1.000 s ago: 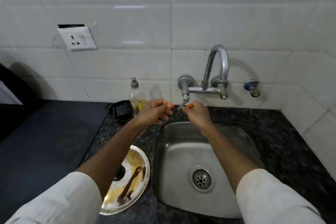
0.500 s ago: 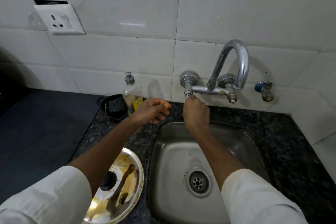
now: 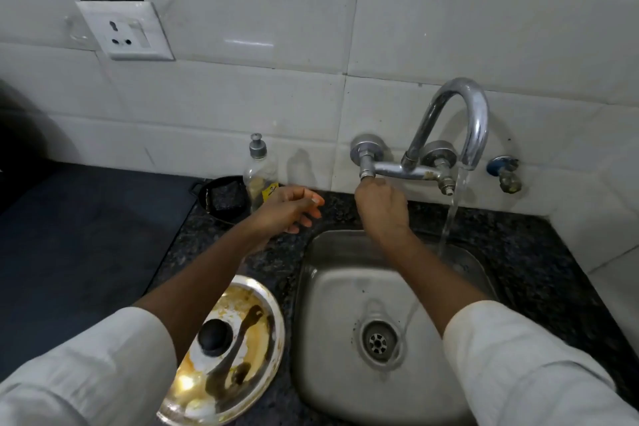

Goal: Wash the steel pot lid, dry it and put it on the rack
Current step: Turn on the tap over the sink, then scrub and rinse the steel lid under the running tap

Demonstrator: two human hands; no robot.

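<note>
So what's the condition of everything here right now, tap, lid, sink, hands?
Tap: running, water falling into the sink.
Steel pot lid: dirty, lying on the counter, untouched.
Sink: no dishes, getting wet.
Right hand: closed on the left tap valve.
Left hand: empty, loosely open.
Soap bottle: upright, nearly empty.

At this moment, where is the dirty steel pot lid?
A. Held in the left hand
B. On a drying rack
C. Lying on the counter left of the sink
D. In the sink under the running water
C: the steel pot lid lies knob-up on the dark counter beside the sink, with neither hand on it; the right hand is at the tap valve and water runs into the far right of the basin.
</note>
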